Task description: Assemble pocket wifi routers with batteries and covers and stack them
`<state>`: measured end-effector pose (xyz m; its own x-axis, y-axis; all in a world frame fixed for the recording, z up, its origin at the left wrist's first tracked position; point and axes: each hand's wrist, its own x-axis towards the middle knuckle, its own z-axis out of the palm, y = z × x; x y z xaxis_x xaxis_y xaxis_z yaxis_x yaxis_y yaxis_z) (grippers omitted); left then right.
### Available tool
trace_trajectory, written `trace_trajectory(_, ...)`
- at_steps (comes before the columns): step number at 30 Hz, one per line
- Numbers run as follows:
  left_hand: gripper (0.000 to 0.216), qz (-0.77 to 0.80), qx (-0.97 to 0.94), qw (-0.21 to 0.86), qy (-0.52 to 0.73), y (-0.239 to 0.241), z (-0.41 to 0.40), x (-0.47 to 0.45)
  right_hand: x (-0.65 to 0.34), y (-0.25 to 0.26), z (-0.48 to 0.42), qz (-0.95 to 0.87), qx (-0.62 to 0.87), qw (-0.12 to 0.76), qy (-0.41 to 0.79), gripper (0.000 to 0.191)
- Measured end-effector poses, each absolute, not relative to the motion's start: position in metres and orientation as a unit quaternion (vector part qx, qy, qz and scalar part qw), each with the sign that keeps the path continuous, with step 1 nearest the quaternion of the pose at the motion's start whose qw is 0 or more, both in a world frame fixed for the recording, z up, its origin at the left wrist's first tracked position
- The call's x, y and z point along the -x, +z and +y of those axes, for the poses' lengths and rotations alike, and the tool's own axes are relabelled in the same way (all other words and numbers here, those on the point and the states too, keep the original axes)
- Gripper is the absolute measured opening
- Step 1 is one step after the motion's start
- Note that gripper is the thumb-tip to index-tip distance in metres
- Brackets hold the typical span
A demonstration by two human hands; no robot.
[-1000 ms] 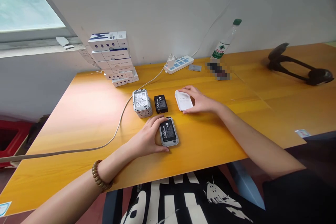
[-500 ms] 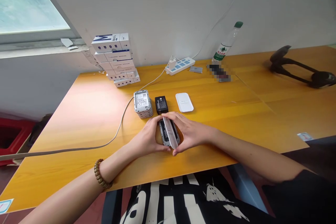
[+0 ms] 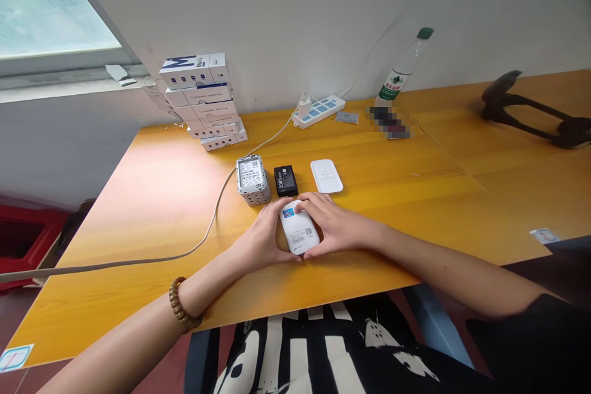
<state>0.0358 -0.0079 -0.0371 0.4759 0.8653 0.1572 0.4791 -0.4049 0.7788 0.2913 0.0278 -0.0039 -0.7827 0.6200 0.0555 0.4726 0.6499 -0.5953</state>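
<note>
A white, rounded portable Wi-Fi device (image 3: 299, 231), with a blue label and a small square code on its back cover, lies on the desk before me. My left hand (image 3: 261, 235) curves round its left side, thumb at the near edge and fingers at the far corner. On the opposite side, my right hand (image 3: 337, 225) grips it with the thumb near its lower corner and fingers over the top. Just beyond are a black 3000mAh battery (image 3: 285, 180), a stack of open white device bodies (image 3: 253, 180) and a loose white back cover (image 3: 327, 176).
White boxes (image 3: 203, 101) are piled by the wall at left. A power strip (image 3: 318, 111) with a plug, a water bottle (image 3: 398, 74) and a blurred-out item (image 3: 388, 122) stand farther back. A cable (image 3: 203, 237) crosses the left side; a black stand (image 3: 530, 111) is at right.
The cover, tilted up over the device and its battery before, now lies flat on it and hides the battery inside. Both hands stay around the device.
</note>
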Motion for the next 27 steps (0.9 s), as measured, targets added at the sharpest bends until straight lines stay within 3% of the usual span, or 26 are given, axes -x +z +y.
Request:
trace_trajectory(8,0.116,0.414,-0.816,0.309,0.260,-0.030,-0.008,-0.039,-0.294,-0.003,0.028,-0.919,0.284,0.117,0.247,0.074)
trace_trajectory(14,0.114,0.395,-0.834,0.288,0.255,-0.027,-0.007,-0.043,-0.292,-0.005,0.027,-0.913,0.311,0.121,0.234,0.098)
trace_trajectory(21,0.112,0.408,-0.826,0.296,0.252,-0.026,-0.008,-0.045,-0.293,-0.002,0.027,-0.905,0.310,0.118,0.266,0.097)
trace_trajectory(23,0.108,0.407,-0.829,0.292,0.251,-0.024,-0.008,-0.044,-0.293,0.000,0.030,-0.889,0.319,0.127,0.304,0.089)
trace_trajectory(27,0.104,0.346,-0.868,0.208,0.290,-0.020,-0.009,-0.043,-0.291,0.002,0.035,-0.795,0.394,0.213,0.410,0.054)
